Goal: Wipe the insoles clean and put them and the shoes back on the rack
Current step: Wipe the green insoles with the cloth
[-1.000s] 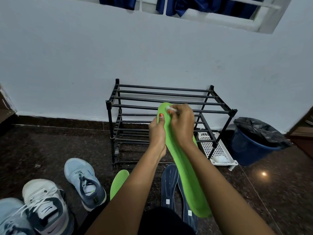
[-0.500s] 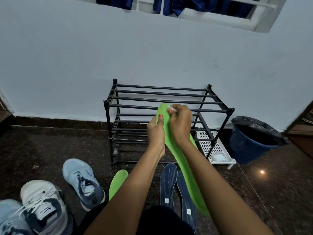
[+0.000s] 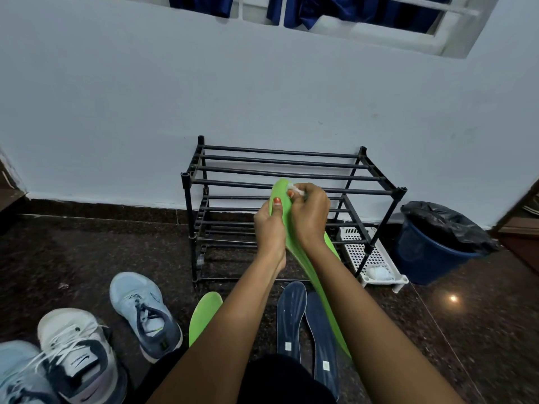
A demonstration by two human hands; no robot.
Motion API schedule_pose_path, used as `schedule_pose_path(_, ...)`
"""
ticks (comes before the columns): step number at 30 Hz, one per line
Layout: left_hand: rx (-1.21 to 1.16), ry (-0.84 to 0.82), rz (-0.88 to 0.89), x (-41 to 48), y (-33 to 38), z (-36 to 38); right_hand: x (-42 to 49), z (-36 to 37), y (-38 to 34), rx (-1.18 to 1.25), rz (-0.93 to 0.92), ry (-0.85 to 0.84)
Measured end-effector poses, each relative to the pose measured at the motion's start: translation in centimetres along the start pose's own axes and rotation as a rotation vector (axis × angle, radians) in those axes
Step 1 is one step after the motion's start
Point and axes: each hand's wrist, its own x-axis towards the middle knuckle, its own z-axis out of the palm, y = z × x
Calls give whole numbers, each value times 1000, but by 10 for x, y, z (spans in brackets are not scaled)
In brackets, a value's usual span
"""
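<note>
On navy insoles [image 3: 291, 316] — labels [image 3: 288, 346] illegible; left hand [image 3: 269, 225] grips green insole [image 3: 278, 189]

1. Blue bin [image 3: 423, 258] lined with a black bag [image 3: 443, 223] — standing on dark speckled floor [image 3: 87, 258].
2. White perforated tray [image 3: 379, 256] — just left of the bin.
3. Blue curtain [image 3: 335, 10], high above the bin and to its left.
</note>
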Motion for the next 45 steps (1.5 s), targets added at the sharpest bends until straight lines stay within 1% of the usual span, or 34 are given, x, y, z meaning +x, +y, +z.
schedule_pose_path(7, 5, 10, 23, 2, 3, -2, -16, -6, -8, 25, -93, -64)
schedule_pose_path(10, -14, 2, 17, 0, 4, -1, -11, -1, -8, 33, -66, -56)
schedule_pose_path(14, 7, -4, 9, -3, 2, 0, 6, 0, -8, 37, 39, -13)
schedule_pose_path(15, 10, -4, 12, -3, 2, 0, 7, 0, -7, 29, 35, -16)
schedule_pose_path(20, -5, 11, 44, 1, 4, -3, -11, 1, -7, 37, -100, -61)
schedule_pose_path(22, -9, 11, 43, 1, 4, -2, -13, 1, -6, 30, -122, -57)
schedule_pose_path(28, 12, -9, 28, -3, 3, -1, 0, -1, -8, 47, -23, -17)
schedule_pose_path(30, 0, -3, 18, -4, 3, -1, 2, -4, -7, 41, -22, -19)
schedule_pose_path(32, -21, 3, -2, -1, 6, -2, 0, -8, -7, 40, -52, -30)
schedule_pose_path(34, -73, 16, -36, 2, 8, -3, -5, -12, -6, 37, -122, -57)
schedule_pose_path(37, -144, 52, -98, 7, 10, -6, -21, -15, -5, 12, -253, -165)
schedule_pose_path(39, -166, 70, -103, 9, 10, -7, -33, -16, -1, -89, -358, -236)
schedule_pose_path(41, -167, 84, -105, 11, 10, -7, -40, -16, 4, -205, -438, -251)
schedule_pose_path(43, -167, 88, -114, 12, 11, -7, -40, -17, 6, -212, -444, -213)
schedule_pose_path(45, -161, 76, -111, 11, 11, -5, -36, -18, 2, -113, -368, -162)
